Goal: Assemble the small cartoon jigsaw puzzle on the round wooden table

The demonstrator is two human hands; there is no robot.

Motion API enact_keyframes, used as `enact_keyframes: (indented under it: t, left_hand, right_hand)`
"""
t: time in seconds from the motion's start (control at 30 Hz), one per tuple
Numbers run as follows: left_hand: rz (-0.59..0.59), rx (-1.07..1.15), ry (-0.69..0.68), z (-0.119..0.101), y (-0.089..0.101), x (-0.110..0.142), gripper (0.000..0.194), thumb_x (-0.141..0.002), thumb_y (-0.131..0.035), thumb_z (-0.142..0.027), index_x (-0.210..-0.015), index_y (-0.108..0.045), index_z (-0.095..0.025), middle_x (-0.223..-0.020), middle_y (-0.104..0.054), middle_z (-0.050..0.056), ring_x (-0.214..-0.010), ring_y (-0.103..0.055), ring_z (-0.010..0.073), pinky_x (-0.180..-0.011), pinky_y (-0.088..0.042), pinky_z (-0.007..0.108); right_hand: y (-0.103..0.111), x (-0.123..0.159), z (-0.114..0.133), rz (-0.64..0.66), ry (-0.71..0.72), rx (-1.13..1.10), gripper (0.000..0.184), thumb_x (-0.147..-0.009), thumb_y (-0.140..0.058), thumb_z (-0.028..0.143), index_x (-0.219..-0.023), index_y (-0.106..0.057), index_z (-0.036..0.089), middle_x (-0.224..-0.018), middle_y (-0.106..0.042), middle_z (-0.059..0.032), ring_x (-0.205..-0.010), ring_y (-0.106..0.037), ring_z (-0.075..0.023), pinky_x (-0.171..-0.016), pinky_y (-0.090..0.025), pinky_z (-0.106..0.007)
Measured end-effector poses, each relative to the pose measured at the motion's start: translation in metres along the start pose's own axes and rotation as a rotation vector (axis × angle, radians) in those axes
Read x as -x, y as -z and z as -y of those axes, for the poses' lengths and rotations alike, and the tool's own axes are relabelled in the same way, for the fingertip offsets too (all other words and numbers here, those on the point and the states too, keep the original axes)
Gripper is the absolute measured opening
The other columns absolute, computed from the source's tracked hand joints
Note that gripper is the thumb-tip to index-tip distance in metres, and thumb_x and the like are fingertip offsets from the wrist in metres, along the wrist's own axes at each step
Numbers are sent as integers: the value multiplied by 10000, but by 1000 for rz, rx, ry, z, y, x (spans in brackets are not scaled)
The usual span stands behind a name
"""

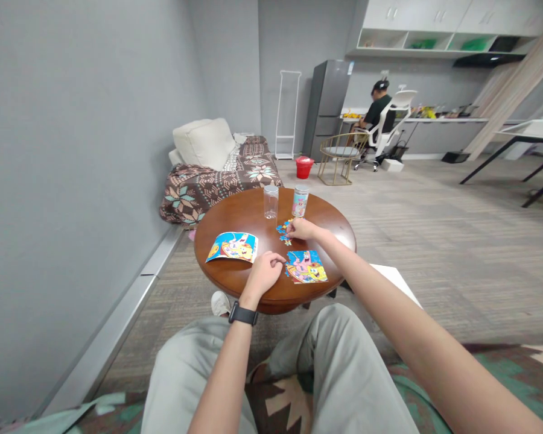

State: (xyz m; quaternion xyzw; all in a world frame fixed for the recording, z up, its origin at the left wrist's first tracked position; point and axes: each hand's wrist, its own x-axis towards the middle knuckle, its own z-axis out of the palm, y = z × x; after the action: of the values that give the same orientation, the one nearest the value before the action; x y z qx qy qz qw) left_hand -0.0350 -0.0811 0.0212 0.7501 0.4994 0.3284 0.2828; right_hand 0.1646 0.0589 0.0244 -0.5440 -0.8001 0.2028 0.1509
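The puzzle lies flat on the table. Left hand sits by its left edge, fingers curled; grip cannot be told. Right hand reaches into loose pieces beyond the puzzle; whether it pinches one is unclear. Risk: left fingers pressing sideways could unseat edge pieces.

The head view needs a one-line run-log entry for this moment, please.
right hand: at loose puzzle pieces | left hand: beside part-built puzzle | picture sheet, clear jar, printed jar: on round table
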Motion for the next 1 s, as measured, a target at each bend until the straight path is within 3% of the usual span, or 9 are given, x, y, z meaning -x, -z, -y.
enact_keyframes:
  t: [0.13, 0.33, 0.47, 0.63, 0.87, 1.0]
  left_hand:
    - [-7, 17, 2, 1, -1, 0, 266, -791, -520, -64, -820, -757, -179, -821, -686, 21, -736, -592, 141, -739, -459, 257]
    - [0, -13, 6, -1, 2, 2, 307, -806, -505, -66, -768, -782, -192, -789, -660, 25, -711, -588, 140, -728, -456, 256]
    - [16, -32, 6, -1, 2, 3, 297, -832, -512, -94, -760, -788, -177, -760, -637, 24, -680, -577, 131, -705, -444, 252]
    - [42, -54, 3, -2, 1, 3, 267, -853, -537, -131, -791, -792, -180, -762, -630, 20, -688, -571, 127, -712, -436, 250]
    - [98, -51, -89, -5, 3, 7, 304, -834, -505, -98, -810, -797, -178, -729, -605, 14, -688, -558, 129, -694, -425, 244]
    - [126, -104, -102, -6, 2, 7, 304, -833, -503, -110, -795, -797, -177, -734, -606, 17, -680, -547, 131, -672, -416, 248]
  right_hand:
    - [3, -3, 3, 34, -11, -29, 184, -654, -768, 141, -529, -650, 209, -514, -608, 23, -503, -511, -119, -559, -382, -247]
    - [-3, 19, 14, -142, 58, -156, 134, -653, -713, 81, -705, -663, 194, -641, -657, 26, -602, -576, -120, -604, -418, -223]
    - [-18, 53, 23, -132, 135, -304, 90, -763, -645, 195, -826, -710, 195, -684, -682, 13, -632, -601, -130, -641, -447, -244]
    - [-33, 84, 27, -159, 145, -509, 193, -772, -652, 343, -839, -716, 174, -756, -709, -28, -661, -611, -151, -646, -473, -271]
    - [-30, 91, 30, -326, 123, -504, 203, -806, -592, 375, -814, -664, 185, -774, -680, -20, -685, -575, -152, -679, -451, -284]
    - [-35, 89, 23, -434, 39, -549, 200, -788, -567, 392, -799, -618, 199, -732, -638, -10, -689, -567, -165, -683, -451, -295]
